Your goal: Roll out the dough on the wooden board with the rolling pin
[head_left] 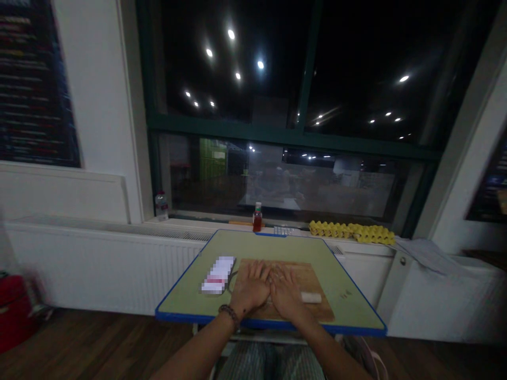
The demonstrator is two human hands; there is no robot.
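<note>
My left hand (255,287) lies flat on a wooden board (317,279), fingers stretched forward and apart. Against its inner edge, my right hand (283,290) also lies flat with its fingers spread. The two hands touch at the thumbs. A short white roll (311,297), its material not clear, pokes out to the right from beside my right palm; whether it runs on under the palms is hidden. Left of the board a phone (217,274) rests with its screen lit and blurred out.
The board sits on a small green table (190,301) with a blue rim. Along the window sill stand a sauce bottle (257,217), a clear plastic bottle (161,206) and yellow egg trays (352,232). A white radiator (99,269) runs behind the table; a red container (16,311) is at far left.
</note>
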